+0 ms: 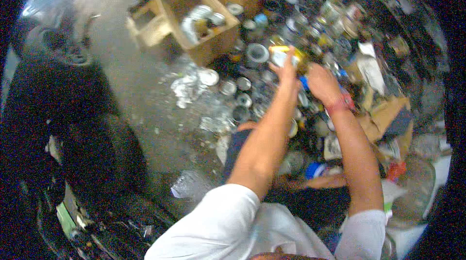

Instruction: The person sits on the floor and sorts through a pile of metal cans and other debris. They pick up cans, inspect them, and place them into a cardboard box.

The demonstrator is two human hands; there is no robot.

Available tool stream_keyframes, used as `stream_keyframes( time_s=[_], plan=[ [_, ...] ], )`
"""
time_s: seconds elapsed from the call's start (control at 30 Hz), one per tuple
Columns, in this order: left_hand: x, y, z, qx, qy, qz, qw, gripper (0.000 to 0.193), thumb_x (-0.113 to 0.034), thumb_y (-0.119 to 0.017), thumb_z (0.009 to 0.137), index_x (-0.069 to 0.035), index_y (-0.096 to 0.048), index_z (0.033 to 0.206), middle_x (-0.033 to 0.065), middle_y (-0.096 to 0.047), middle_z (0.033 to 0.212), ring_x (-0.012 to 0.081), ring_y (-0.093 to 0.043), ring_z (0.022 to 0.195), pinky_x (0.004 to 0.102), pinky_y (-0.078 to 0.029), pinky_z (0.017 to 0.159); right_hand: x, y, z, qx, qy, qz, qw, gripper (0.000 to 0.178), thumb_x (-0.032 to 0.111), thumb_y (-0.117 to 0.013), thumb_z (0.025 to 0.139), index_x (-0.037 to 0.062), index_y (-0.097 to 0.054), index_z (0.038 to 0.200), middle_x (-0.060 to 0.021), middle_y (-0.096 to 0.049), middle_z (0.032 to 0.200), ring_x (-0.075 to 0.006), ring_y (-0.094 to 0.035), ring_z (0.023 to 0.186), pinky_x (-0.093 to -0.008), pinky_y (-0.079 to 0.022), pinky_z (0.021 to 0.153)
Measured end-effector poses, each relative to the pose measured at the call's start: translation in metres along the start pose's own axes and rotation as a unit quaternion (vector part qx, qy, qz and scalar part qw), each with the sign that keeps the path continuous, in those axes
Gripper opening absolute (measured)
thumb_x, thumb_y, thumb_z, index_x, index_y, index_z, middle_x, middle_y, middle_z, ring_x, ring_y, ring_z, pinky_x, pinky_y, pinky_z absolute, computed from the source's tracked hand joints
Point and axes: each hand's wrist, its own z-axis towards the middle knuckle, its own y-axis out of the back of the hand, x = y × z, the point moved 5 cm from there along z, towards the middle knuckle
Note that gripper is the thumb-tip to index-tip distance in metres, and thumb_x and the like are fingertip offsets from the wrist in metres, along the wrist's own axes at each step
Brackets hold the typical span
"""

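My left hand [287, 70] is closed on a yellow-and-white container [278, 56], its thumb raised along the side. Just to the right, my right hand [322, 83] is curled with its fingers bent towards the container's right side; what they hold, if anything, is hidden. A red band [341, 105] circles my right wrist. Beneath both hands lies a heap of mixed cans, jars and bottles. A grey round tub [257, 53] stands close to the left of the container. Motion blurs the fine detail.
A cardboard box [211, 46] with several cans inside stands beyond my hands to the left. Crumpled foil or plastic [183, 90] and a round lid [208, 76] lie on the floor. Torn cardboard [383, 119] sits at the right. A dark, bulky shape [63, 129] takes up the left side.
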Motion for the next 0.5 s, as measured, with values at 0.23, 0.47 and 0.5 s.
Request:
stream_keyframes(
  time_s=[0.23, 0.47, 0.5],
  plan=[
    [0.014, 0.010, 0.017, -0.026, 0.032, -0.056, 0.998, 0.134, -0.036, -0.095, 0.073, -0.017, 0.002, 0.164, 0.0161, -0.044, 0.148, 0.0324, -0.056, 0.123, 0.0520, -0.055, 0.096, 0.021, 0.008, 0.007, -0.002, -0.087, -0.070, 0.994, 0.023, 0.017, -0.056, 0.094, 0.0007, -0.070, 0.102, -0.0278, -0.072, 0.096, -0.0475, -0.070, 0.094, -0.0588, -0.057, 0.082],
    [-0.009, -0.008, 0.000, 0.000, -0.033, -0.005, 0.999, 0.139, -0.042, -0.094, 0.073, -0.025, 0.009, 0.164, 0.0142, -0.038, 0.156, 0.0365, -0.049, 0.133, 0.0596, -0.049, 0.103, -0.017, 0.013, 0.002, -0.079, 0.012, 0.005, 0.997, 0.023, 0.020, -0.049, 0.102, 0.0023, -0.064, 0.098, -0.0282, -0.068, 0.090, -0.0502, -0.065, 0.086, -0.0602, -0.051, 0.074],
    [-0.025, -0.016, -0.016, -0.010, -0.047, 0.016, 0.999, 0.140, -0.044, -0.094, 0.073, -0.027, 0.012, 0.164, 0.0137, -0.037, 0.158, 0.0374, -0.047, 0.135, 0.0609, -0.047, 0.105, -0.022, 0.025, -0.002, -0.127, -0.037, 0.053, 0.990, 0.030, 0.028, -0.048, 0.105, 0.0038, -0.063, 0.094, -0.0275, -0.068, 0.091, -0.0488, -0.065, 0.085, -0.0602, -0.049, 0.072]
  ],
)
